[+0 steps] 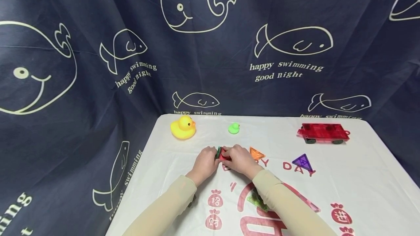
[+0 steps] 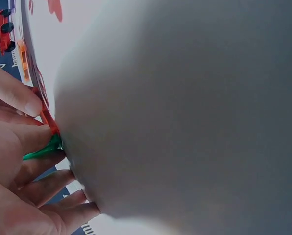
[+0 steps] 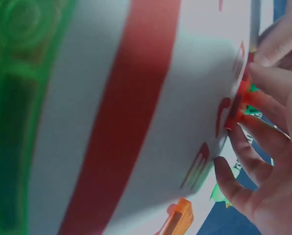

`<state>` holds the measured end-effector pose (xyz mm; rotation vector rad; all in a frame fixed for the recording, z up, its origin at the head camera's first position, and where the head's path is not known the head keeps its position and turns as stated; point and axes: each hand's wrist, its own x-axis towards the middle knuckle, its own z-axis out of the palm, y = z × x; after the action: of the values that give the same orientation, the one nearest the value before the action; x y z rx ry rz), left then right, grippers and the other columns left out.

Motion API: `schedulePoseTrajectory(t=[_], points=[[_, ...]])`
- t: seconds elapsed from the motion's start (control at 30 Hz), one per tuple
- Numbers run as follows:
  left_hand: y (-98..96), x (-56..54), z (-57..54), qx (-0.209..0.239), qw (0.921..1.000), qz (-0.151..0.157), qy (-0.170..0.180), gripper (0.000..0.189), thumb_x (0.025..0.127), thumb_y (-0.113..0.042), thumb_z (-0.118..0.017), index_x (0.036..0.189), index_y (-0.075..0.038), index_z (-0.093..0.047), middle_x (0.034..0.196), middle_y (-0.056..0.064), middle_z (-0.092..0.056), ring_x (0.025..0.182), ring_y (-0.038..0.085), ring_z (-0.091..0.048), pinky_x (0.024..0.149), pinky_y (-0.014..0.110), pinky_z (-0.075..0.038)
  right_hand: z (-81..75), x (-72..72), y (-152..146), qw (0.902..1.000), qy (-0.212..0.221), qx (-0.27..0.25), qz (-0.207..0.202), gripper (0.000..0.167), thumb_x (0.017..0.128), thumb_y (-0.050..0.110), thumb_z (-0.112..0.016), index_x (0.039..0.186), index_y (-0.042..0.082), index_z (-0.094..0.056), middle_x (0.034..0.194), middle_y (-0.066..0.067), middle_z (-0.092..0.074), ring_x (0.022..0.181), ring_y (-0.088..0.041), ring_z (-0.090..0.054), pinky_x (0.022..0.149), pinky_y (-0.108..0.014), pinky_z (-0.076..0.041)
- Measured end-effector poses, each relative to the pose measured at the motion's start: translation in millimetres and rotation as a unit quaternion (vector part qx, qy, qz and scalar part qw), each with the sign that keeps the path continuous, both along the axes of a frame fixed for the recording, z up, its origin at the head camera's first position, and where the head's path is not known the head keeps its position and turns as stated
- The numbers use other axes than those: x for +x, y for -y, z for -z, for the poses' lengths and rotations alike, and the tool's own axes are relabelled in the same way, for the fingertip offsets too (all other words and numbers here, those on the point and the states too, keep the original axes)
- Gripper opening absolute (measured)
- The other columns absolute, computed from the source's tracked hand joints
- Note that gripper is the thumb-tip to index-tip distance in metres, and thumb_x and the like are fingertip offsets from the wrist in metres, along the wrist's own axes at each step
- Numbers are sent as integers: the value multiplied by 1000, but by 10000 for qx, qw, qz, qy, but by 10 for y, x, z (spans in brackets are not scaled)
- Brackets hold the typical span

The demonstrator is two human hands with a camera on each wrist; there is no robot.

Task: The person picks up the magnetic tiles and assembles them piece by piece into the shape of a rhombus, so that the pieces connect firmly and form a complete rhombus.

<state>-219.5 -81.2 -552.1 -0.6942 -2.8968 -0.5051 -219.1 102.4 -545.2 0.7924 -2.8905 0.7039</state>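
Both hands meet over the middle of the white-covered table in the head view. My left hand (image 1: 206, 161) pinches a green translucent magnetic tile (image 1: 218, 152) at its side. Beside it, my right hand (image 1: 241, 157) grips a red translucent magnetic tile (image 1: 224, 153), with the thumb and fingertips on its edge. The red and green tiles stand edge to edge, low against the tabletop; fingers cover much of both. In the left wrist view the green tile (image 2: 44, 149) lies by the left thumb. The red tile (image 3: 240, 105) shows under the right fingers in the right wrist view.
An orange triangle tile (image 1: 256, 154) lies right of the hands, a purple triangle (image 1: 303, 162) farther right. A light green tile (image 1: 257, 200) is partly under the right forearm. Behind stand a yellow duck (image 1: 183, 128), a small green duck (image 1: 234, 128) and a red wheeled base (image 1: 325, 133).
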Motion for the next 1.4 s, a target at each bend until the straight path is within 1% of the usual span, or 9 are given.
schedulePoseTrajectory(t=[0.2, 0.37, 0.53, 0.67, 0.8, 0.9, 1.13, 1.27, 1.4], points=[[12, -2, -22, 1, 9998, -57, 170, 15, 91, -13, -79, 97, -4, -69, 88, 7, -65, 92, 27, -66, 84, 42, -56, -45, 16, -93, 9987, 340, -32, -388, 44, 89, 18, -82, 130, 3, -73, 143, -18, -62, 115, -36, -64, 97, -51, -53], [2, -20, -33, -61, 9992, -151, 358, 16, 93, -15, -78, 102, -3, -71, 91, 7, -66, 89, 23, -64, 81, 39, -55, -87, 35, -188, 9973, 525, -116, -497, 50, 93, 19, -80, 139, 5, -67, 142, -12, -63, 123, -32, -61, 105, -49, -48], [0, -16, -30, -58, 9983, -228, 534, 26, 94, -17, -77, 113, 0, -72, 106, 13, -72, 107, 29, -68, 94, 43, -55, -58, 17, -303, 9988, 373, -83, -305, 52, 94, 18, -78, 142, 7, -64, 145, -12, -61, 130, -32, -56, 109, -50, -45], [2, -7, -23, -18, 9976, -284, 624, 29, 95, -18, -77, 116, 1, -71, 110, 14, -72, 111, 30, -67, 96, 44, -55, -51, 9, -441, 9999, 133, -28, -46, 55, 93, 21, -79, 144, 7, -62, 147, -15, -58, 135, -35, -52, 111, -55, -42], [-1, 3, -13, 1, 9975, -319, 634, 30, 95, -18, -77, 118, 1, -71, 111, 13, -72, 108, 28, -68, 95, 43, -56, -65, 27, -641, 9999, -9, -66, 141, 59, 91, 22, -81, 144, 3, -62, 145, -18, -59, 134, -38, -51, 110, -61, -39], [0, 9, -6, -5, 9977, -312, 607, 29, 95, -18, -78, 117, 1, -72, 109, 12, -72, 104, 26, -68, 91, 42, -56, -66, 51, -817, 9996, 58, -98, 274, 63, 89, 26, -84, 143, 1, -62, 144, -19, -59, 133, -40, -51, 110, -63, -38], [5, 13, -20, 11, 9980, -286, 563, 28, 94, -17, -78, 115, 0, -72, 106, 11, -71, 99, 25, -67, 88, 41, -57, 18, 77, -1176, 9985, 116, 183, 504, 65, 87, 35, -87, 136, -2, -66, 138, -21, -61, 130, -42, -53, 107, -63, -42], [5, 8, -36, 4, 9978, -293, 593, 28, 95, -18, -78, 115, 0, -72, 103, 10, -71, 95, 22, -66, 86, 39, -57, 47, 99, -1279, 9977, 173, 265, 599, 61, 87, 34, -86, 132, -3, -69, 130, -20, -63, 122, -40, -57, 104, -60, -46], [4, 3, -50, 19, 9978, -284, 593, 29, 94, -18, -78, 116, 0, -72, 102, 10, -70, 94, 22, -66, 86, 39, -57, 57, 112, -1293, 9977, 214, 254, 590, 55, 87, 32, -86, 128, -3, -71, 120, -15, -63, 109, -32, -60, 98, -54, -51]])
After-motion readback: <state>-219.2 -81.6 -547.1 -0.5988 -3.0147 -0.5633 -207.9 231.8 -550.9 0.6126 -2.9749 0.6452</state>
